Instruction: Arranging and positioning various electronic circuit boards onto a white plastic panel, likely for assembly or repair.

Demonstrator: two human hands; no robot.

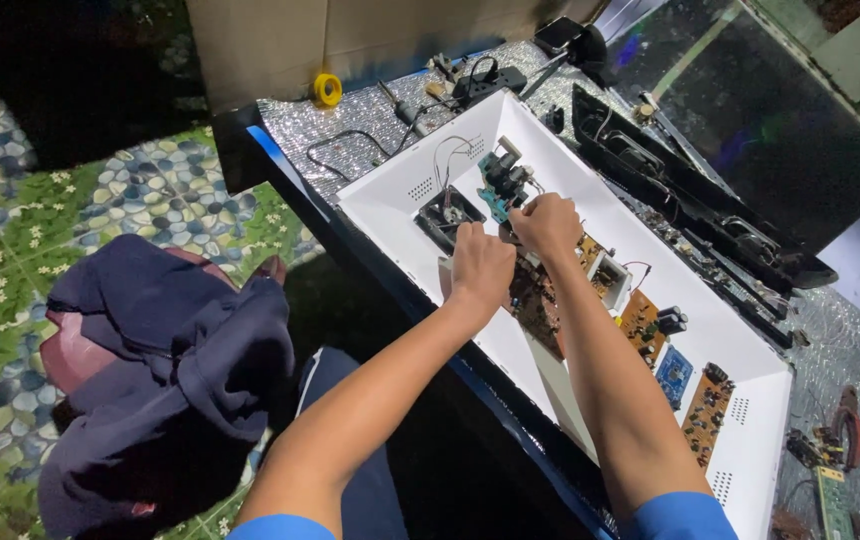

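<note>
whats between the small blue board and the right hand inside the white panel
In the head view, an orange-brown circuit board with dark cylindrical parts lies between the small blue board and the right hand, and a white boxy component.

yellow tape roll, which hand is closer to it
Left. The left hand lies below and right of the yellow tape roll; the right hand sits farther right.

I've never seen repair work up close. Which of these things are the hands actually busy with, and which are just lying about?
In hand:
left hand and right hand, on the brown circuit board
white tray holding it
teal part with wires just beyond the hands

Lying about:
yellow tape roll
small blue board
dark cloth on the chair
black panel
</note>
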